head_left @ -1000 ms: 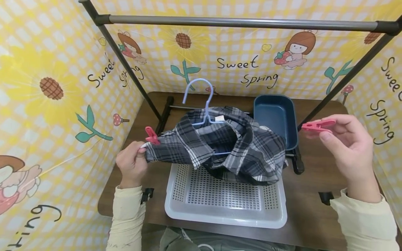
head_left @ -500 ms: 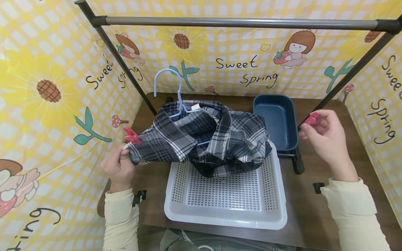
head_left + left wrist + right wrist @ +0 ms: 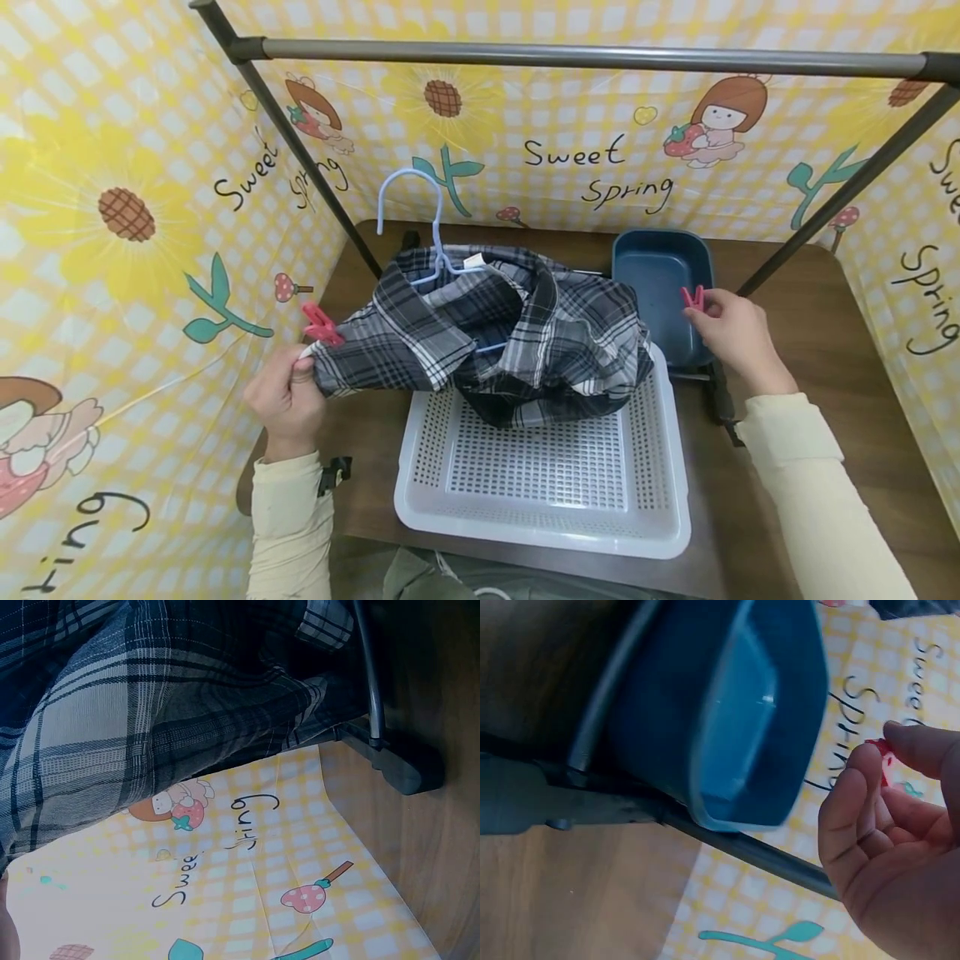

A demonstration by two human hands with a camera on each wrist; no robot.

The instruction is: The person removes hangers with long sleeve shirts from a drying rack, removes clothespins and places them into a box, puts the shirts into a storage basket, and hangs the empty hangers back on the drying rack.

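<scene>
A grey and black plaid shirt [image 3: 390, 350] hangs on a light blue hanger [image 3: 437, 221], its hook standing up above the collar. My left hand [image 3: 287, 398] pinches the shirt's left-side edge and pulls it outward. Just above those fingers, a red clothespin [image 3: 322, 325] is clipped on the shirt and the hanger's end is hidden by cloth. Over the right rim of the blue bin, my right hand [image 3: 738, 337] pinches another red clothespin [image 3: 693, 297] between thumb and fingers. In the right wrist view that clothespin [image 3: 886, 761] is mostly covered by the fingers.
A white perforated basket [image 3: 540, 533] sits below the shirt at the table's front. The blue bin [image 3: 652, 242] stands behind it to the right. A dark metal rack with a horizontal bar [image 3: 585, 55] spans the back. Patterned yellow cloth surrounds the brown table [image 3: 810, 300].
My left hand has drawn the shirt and hanger to the left. My right hand has moved left toward the blue bin, turning the clothespin in its fingers.
</scene>
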